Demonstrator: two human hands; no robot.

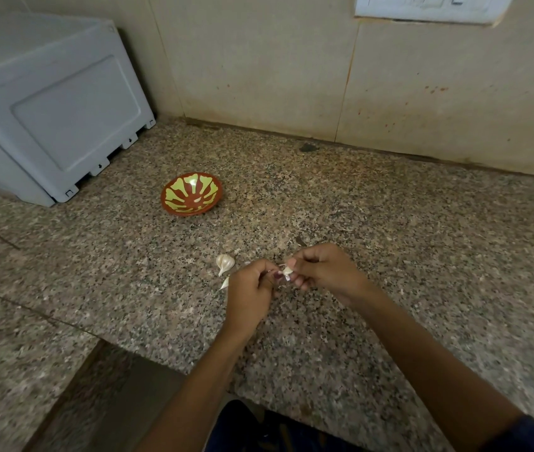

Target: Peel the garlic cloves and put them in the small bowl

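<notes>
Both forearms reach in from bottom of frame, hands meeting at centre. Left hand [250, 288] back-up, fingers curled in a pinch. Right hand [319, 270] opposite, fingers curled, fingertips touching the left's. Wrists roughly level.

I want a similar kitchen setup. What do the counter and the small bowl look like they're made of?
Counter: polished granite or similar stone, judging by its brown-black speckle and dull sheen. Small bowl: red-brown with yellow-green painted petals and a glossy highlight, so glazed ceramic or possibly melamine; the picture can't settle which.
</notes>
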